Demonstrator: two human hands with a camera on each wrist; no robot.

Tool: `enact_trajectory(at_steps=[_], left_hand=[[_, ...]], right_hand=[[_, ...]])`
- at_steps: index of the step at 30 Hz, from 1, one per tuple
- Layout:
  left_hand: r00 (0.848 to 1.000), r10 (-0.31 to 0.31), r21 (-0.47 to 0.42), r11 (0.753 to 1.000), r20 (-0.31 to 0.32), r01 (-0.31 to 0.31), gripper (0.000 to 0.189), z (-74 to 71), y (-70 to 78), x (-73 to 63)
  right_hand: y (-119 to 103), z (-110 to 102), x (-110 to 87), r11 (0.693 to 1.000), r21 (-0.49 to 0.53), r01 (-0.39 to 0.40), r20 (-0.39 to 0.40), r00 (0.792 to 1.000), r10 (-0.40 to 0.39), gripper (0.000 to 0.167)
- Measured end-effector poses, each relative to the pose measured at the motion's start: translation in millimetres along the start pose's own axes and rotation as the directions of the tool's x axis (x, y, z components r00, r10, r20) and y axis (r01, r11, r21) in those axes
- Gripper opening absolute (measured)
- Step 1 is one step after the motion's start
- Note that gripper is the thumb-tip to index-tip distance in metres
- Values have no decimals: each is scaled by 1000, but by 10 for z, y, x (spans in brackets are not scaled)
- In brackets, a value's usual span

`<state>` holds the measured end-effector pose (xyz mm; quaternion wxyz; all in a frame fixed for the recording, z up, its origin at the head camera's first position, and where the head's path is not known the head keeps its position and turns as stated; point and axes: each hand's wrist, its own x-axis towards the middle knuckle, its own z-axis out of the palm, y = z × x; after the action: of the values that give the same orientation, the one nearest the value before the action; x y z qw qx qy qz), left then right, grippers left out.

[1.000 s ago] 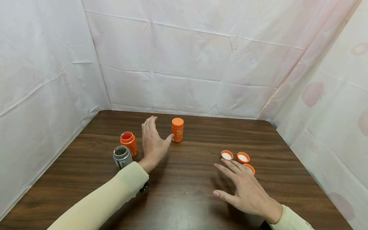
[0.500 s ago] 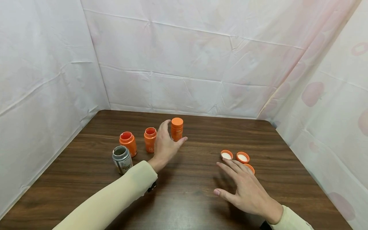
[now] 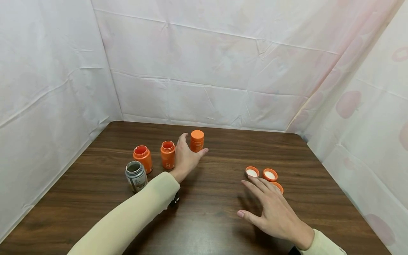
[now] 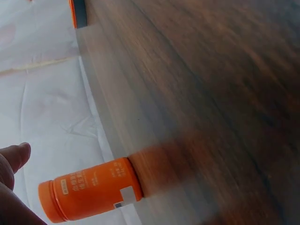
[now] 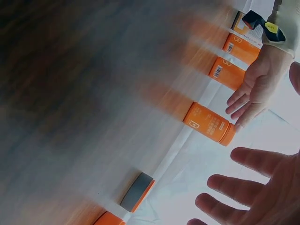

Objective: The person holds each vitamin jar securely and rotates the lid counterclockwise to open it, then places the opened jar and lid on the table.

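Observation:
My left hand (image 3: 186,156) reaches round a capped orange bottle (image 3: 197,139) at the back of the table, thumb and fingers spread on either side. The left wrist view shows that bottle (image 4: 93,190) standing apart from the thumb (image 4: 16,158). In the right wrist view, the left fingertips come close to its cap (image 5: 228,134). My right hand (image 3: 275,212) is held low over the table with fingers extended, holding nothing. Just beyond its fingertips lie three upturned lids: one (image 3: 252,172) at left, another (image 3: 270,175) beside it, and a third (image 3: 279,187) partly hidden by the hand.
Left of my left hand stand three uncapped bottles: an orange one (image 3: 168,157) close by the wrist, another orange one (image 3: 145,161) farther left, and a grey one (image 3: 137,179) in front. A white curtain (image 3: 204,71) encloses the dark wooden table (image 3: 204,219) at back and sides.
My left hand has moved right, from between the orange bottles to the capped one, uncovering the uncapped orange bottle it had hidden. The right hand has stayed almost still.

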<state>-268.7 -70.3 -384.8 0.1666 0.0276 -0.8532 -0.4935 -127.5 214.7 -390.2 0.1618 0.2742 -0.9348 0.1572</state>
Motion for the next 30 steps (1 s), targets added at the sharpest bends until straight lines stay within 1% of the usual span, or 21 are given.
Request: enact_trajectory(at_steps=[7, 13, 21, 24, 30], left_hand=[[999, -41, 10, 999, 0, 41, 95, 87, -37, 93], [997, -82, 10, 997, -8, 82, 90, 106, -50, 130], [991, -131, 17, 991, 10, 131, 89, 138, -83, 198], [991, -131, 21, 991, 19, 131, 86, 148, -97, 233], [989, -129, 44, 991, 69, 127, 83, 161, -130, 290]], right_hand=[[-7, 4, -5, 1000, 0, 0, -5, 1000, 0, 81], [-12, 2, -2, 1000, 4, 0, -10, 1000, 0, 81], [-20, -8, -2, 1000, 9, -4, -7, 1000, 4, 81], [-19, -12, 1, 1000, 11, -8, -2, 1000, 8, 81], [-21, -13, 6, 1000, 12, -19, 14, 1000, 19, 82]])
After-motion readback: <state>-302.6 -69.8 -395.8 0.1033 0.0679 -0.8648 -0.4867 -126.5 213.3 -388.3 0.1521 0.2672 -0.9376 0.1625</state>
